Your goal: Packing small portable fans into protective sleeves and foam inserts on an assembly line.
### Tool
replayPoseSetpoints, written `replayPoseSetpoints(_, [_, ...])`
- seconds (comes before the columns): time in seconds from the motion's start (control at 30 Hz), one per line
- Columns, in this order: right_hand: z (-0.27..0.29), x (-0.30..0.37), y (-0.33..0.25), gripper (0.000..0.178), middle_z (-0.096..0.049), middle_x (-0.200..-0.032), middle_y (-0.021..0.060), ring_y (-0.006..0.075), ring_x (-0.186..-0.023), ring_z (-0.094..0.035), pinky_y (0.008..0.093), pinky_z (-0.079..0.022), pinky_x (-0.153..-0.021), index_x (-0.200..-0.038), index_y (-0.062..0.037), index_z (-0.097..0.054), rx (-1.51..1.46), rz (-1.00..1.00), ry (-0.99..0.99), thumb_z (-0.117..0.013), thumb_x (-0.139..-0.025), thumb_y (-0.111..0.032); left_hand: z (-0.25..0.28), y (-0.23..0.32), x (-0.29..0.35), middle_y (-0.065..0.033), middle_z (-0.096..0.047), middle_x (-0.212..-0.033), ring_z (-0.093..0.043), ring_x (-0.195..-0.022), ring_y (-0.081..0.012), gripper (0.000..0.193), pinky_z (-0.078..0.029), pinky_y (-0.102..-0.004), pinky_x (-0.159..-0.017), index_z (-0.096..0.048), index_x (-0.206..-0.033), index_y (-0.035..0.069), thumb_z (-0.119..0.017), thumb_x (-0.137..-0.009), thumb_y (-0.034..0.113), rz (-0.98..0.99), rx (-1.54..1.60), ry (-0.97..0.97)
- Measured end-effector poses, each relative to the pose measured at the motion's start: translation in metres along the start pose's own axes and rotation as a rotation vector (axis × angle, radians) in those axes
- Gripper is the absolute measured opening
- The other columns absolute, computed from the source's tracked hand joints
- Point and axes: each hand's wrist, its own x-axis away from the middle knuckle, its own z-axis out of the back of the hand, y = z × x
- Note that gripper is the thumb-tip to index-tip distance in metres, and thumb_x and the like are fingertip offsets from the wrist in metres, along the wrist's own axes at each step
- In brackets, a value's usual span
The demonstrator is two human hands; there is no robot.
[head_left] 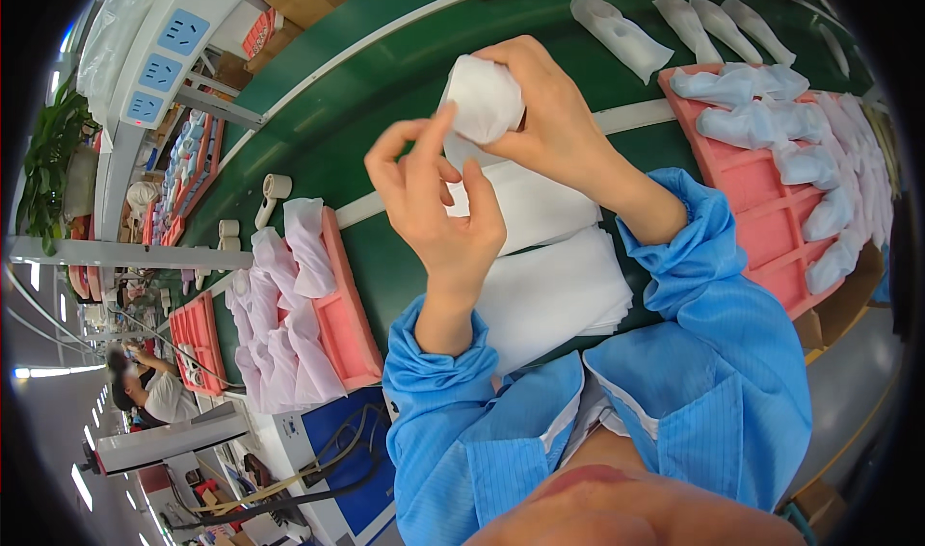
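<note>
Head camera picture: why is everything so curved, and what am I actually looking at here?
There's no robot here, just a person's bare hands. A wide fisheye camera worn on the head looks down, so straight edges bend. The right hand holds a white-wrapped bundle; the left hand is raised beside it, fingers curled. White sheets lie on the green surface nearer the body. A pink tray stands on each side: left with pale purple wrapped pieces, right including bluish ones.

Green bench [376, 74] ran across; white post [204, 1] with blue sockets [159, 71] stood upper left, plant [43, 180] beside it. Floor [867, 363] was grey, yellow line [850, 442] right. Strip lights [82, 486] shone lower left.
</note>
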Motion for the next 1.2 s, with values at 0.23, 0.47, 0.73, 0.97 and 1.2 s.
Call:
replayPoseSetpoints(0.23, [-0.002,0.006,-0.02,0.059,-0.055,-0.115,0.0074,0.0167,-0.102,-0.058,0.0243,-0.052,-0.077,-0.122,-0.0024,-0.052,-0.555,-0.3,-0.153,-0.082,-0.073,-0.016,0.005,-0.033,-0.011,-0.0102,-0.056,-0.111,-0.061,-0.097,-0.0249,0.06,-0.05,-0.0313,-0.084,-0.056,-0.12,0.01,-0.082,-0.066,0.006,0.099,0.176,-0.089])
replayPoseSetpoints(0.47, [-0.018,0.012,-0.021,0.068,-0.064,-0.103,0.0158,0.0306,-0.096,-0.063,0.0365,-0.048,-0.087,-0.129,-0.0013,-0.05,-0.557,-0.183,-0.587,-0.083,-0.072,-0.021,0.04,-0.052,-0.013,-0.0171,-0.041,-0.139,-0.056,-0.108,-0.021,0.034,-0.049,-0.0331,-0.091,-0.06,-0.111,0.004,-0.073,-0.081,0.012,0.04,1.047,-0.024])
replayPoseSetpoints(0.73, [-0.017,0.014,-0.02,0.041,-0.062,-0.09,0.0161,0.0372,-0.081,-0.063,0.0421,-0.05,-0.066,-0.109,-0.0014,-0.053,0.124,-0.024,-0.15,-0.072,-0.073,-0.005,0.019,-0.032,-0.007,-0.0139,-0.045,-0.132,-0.046,-0.122,-0.0243,0.034,-0.037,-0.0363,-0.098,-0.065,-0.103,0.004,-0.079,-0.072,0.004,0.119,0.406,0.257])
replayPoseSetpoints(0.97, [-0.005,0.008,-0.021,0.036,-0.066,-0.096,0.0109,0.0249,-0.084,-0.066,0.0329,-0.05,-0.068,-0.107,0.0005,-0.055,-0.227,-0.348,-0.322,-0.073,-0.081,-0.016,0.027,-0.033,-0.011,-0.0111,-0.051,-0.123,-0.05,-0.116,-0.0227,0.013,-0.039,-0.0337,-0.095,-0.066,-0.085,0.004,-0.076,-0.077,0.005,0.096,0.101,0.182])
replayPoseSetpoints(1.2, [-0.007,0.001,0.078,0.043,-0.065,-0.099,0.0078,0.0197,-0.092,-0.062,0.0343,-0.05,-0.076,-0.115,-0.0046,-0.059,-0.178,-0.511,-0.512,-0.072,-0.083,-0.03,0.026,-0.149,-0.069,-0.0141,-0.06,-0.116,-0.06,-0.097,-0.0188,0.033,-0.047,-0.0289,-0.085,-0.069,-0.102,0.001,-0.078,-0.08,0.024,0.731,0.29,-0.101])
